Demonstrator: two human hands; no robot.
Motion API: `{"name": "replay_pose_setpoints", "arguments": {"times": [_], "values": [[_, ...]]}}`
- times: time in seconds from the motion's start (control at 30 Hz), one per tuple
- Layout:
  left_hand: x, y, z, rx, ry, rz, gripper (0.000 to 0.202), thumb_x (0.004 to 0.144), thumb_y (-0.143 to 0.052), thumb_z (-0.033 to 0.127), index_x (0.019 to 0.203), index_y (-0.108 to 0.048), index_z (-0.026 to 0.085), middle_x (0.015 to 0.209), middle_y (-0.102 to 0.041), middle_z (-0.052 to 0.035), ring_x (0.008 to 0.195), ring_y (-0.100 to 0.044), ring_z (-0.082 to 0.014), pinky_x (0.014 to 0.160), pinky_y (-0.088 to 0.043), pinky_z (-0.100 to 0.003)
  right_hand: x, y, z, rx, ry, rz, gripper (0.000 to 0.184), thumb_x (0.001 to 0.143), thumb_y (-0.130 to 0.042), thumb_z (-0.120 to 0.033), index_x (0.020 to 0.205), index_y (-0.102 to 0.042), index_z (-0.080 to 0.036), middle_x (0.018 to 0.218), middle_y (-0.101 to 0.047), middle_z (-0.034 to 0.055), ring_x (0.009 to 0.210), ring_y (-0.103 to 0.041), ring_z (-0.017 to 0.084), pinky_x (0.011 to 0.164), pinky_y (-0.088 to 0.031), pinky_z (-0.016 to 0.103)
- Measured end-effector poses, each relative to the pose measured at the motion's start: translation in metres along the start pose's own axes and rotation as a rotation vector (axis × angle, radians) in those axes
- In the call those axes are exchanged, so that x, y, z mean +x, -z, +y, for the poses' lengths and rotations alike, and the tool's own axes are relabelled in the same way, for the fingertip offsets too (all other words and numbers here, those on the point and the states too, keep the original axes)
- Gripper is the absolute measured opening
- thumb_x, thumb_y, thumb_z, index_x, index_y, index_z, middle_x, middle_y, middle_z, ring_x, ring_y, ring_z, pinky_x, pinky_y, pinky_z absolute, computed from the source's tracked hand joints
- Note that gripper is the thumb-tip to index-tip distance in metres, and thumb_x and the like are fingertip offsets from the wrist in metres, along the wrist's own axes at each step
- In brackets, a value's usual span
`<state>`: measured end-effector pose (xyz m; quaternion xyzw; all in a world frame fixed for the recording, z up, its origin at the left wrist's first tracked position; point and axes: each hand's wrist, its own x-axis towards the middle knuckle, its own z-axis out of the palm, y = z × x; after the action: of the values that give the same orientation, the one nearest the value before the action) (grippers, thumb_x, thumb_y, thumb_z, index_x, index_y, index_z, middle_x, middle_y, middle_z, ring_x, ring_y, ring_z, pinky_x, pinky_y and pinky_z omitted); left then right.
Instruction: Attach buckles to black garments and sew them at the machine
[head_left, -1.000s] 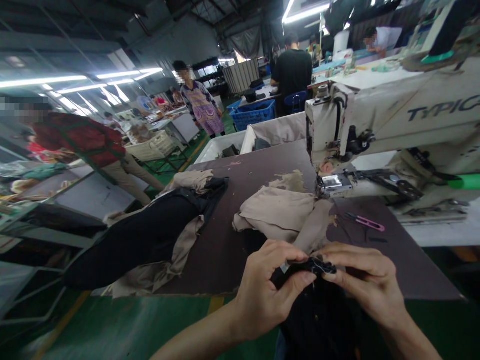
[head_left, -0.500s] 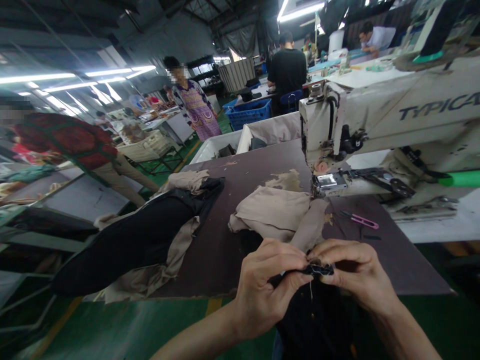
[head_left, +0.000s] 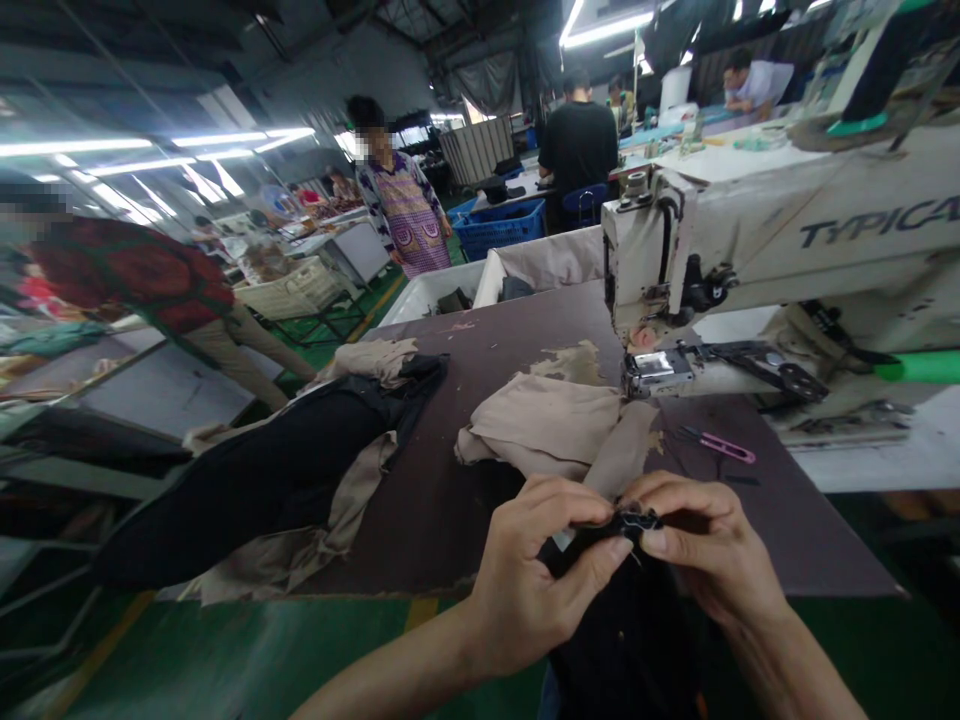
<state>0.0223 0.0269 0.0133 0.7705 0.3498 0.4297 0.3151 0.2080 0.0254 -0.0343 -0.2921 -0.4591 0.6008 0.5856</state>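
Note:
A dark garment (head_left: pixel 630 630) hangs down in front of me, its bunched upper edge pinched in both hands. My left hand (head_left: pixel 551 570) grips that edge between thumb and fingers. Close beside it, my right hand (head_left: pixel 701 540) pinches the same edge from the other side. Pale loose threads show at the raw edge between my fingertips. Beige fabric (head_left: pixel 551 425) lies on the table just beyond my hands; whether it joins the dark garment is hidden. Pink thread snips (head_left: pixel 720 445) lie to the right of the fabric.
A sewing machine (head_left: pixel 787 240) stands at the right of the brown table (head_left: pixel 420 500). Dark trousers with beige cloth (head_left: pixel 300 470) lie on the left. Behind the table are white bins (head_left: pixel 427 290) and a blue crate (head_left: pixel 499 230). Several people are around, one in a red top (head_left: pixel 142 265).
My fingertips have shifted slightly along the garment edge, and the left thumb now lies further over it. The dangling thread has changed position. A person in the background has moved slightly right.

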Motion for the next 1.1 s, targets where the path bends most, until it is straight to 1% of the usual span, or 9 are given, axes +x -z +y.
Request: {"name": "replay_pose_setpoints", "arguments": {"times": [0.13, 0.27, 0.37, 0.5, 0.57, 0.7, 0.83, 0.9, 1.1], "values": [[0.0, -0.001, -0.001, 0.01, -0.007, 0.031, 0.012, 0.08, -0.069, 0.013, 0.09, -0.064, 0.017, 0.088, -0.071, -0.0046, 0.083, -0.065, -0.0165, 0.079, -0.052, -0.031, -0.002, -0.002, 0.0, -0.025, 0.026, 0.035, 0.01, 0.073, -0.081, -0.016, 0.081, -0.078, -0.02, 0.083, -0.073, 0.006, 0.075, -0.068, 0.016, 0.069, -0.054, 0.024], [0.001, -0.001, -0.002, 0.01, 0.004, 0.03, 0.011, 0.08, -0.069, 0.013, 0.09, -0.065, 0.017, 0.087, -0.072, -0.0046, 0.084, -0.065, -0.0169, 0.081, -0.051, -0.032, -0.004, -0.001, 0.0, -0.081, 0.054, 0.044, 0.01, 0.075, -0.079, -0.014, 0.083, -0.077, -0.021, 0.085, -0.072, 0.0058, 0.077, -0.068, 0.016, 0.071, -0.054, 0.024], [0.002, 0.002, -0.002, -0.017, 0.015, 0.013, 0.009, 0.081, -0.069, 0.014, 0.089, -0.066, 0.017, 0.087, -0.072, -0.0051, 0.083, -0.065, -0.0171, 0.08, -0.051, -0.032, -0.003, 0.003, -0.003, -0.139, 0.064, -0.007, 0.011, 0.077, -0.077, -0.013, 0.085, -0.077, -0.021, 0.087, -0.072, 0.0058, 0.079, -0.068, 0.017, 0.072, -0.053, 0.026], [0.004, 0.006, 0.0, -0.052, 0.035, -0.016, 0.007, 0.081, -0.069, 0.015, 0.088, -0.068, 0.016, 0.089, -0.072, -0.0057, 0.084, -0.066, -0.0173, 0.082, -0.05, -0.033, 0.004, 0.007, -0.014, -0.219, 0.057, -0.142, 0.011, 0.079, -0.076, -0.012, 0.086, -0.075, -0.02, 0.087, -0.071, 0.0061, 0.08, -0.067, 0.018, 0.073, -0.053, 0.028], [0.005, 0.007, 0.001, -0.047, 0.058, -0.035, 0.007, 0.082, -0.069, 0.017, 0.088, -0.069, 0.016, 0.088, -0.072, -0.0059, 0.083, -0.065, -0.0175, 0.081, -0.05, -0.033, 0.008, 0.008, -0.021, -0.257, 0.056, -0.185, 0.011, 0.078, -0.076, -0.011, 0.086, -0.074, -0.02, 0.086, -0.071, 0.0059, 0.08, -0.068, 0.018, 0.072, -0.053, 0.028], [0.008, 0.01, 0.002, -0.042, 0.091, -0.059, 0.007, 0.082, -0.069, 0.02, 0.088, -0.07, 0.016, 0.087, -0.073, -0.0056, 0.083, -0.066, -0.0174, 0.081, -0.048, -0.033, 0.01, 0.006, -0.026, -0.334, 0.099, -0.181, 0.013, 0.077, -0.076, -0.01, 0.085, -0.074, -0.02, 0.085, -0.072, 0.0052, 0.077, -0.068, 0.018, 0.069, -0.053, 0.027], [0.008, 0.012, 0.001, -0.039, 0.023, -0.059, 0.007, 0.083, -0.069, 0.016, 0.09, -0.071, 0.017, 0.09, -0.075, -0.0041, 0.087, -0.069, -0.0168, 0.088, -0.046, -0.033, 0.005, 0.002, -0.026, -0.4, 0.169, -0.132, 0.015, 0.078, -0.075, -0.008, 0.087, -0.075, -0.02, 0.086, -0.072, 0.0055, 0.077, -0.069, 0.018, 0.069, -0.055, 0.027], [0.006, 0.013, -0.001, -0.022, 0.007, -0.068, 0.01, 0.083, -0.069, 0.015, 0.092, -0.071, 0.018, 0.092, -0.075, -0.0033, 0.088, -0.069, -0.0168, 0.09, -0.045, -0.033, 0.003, 0.001, -0.026, -0.421, 0.197, -0.132, 0.017, 0.078, -0.075, -0.007, 0.088, -0.075, -0.02, 0.087, -0.072, 0.0056, 0.078, -0.069, 0.018, 0.068, -0.055, 0.027], [0.006, 0.018, -0.001, -0.032, 0.019, -0.117, 0.009, 0.085, -0.067, 0.016, 0.093, -0.071, 0.015, 0.091, -0.075, -0.0058, 0.089, -0.069, -0.0175, 0.088, -0.047, -0.033, 0.004, 0.005, -0.026, -0.407, 0.146, -0.19, 0.014, 0.079, -0.075, -0.009, 0.087, -0.075, -0.021, 0.085, -0.072, 0.0055, 0.078, -0.069, 0.019, 0.069, -0.055, 0.029]]}}
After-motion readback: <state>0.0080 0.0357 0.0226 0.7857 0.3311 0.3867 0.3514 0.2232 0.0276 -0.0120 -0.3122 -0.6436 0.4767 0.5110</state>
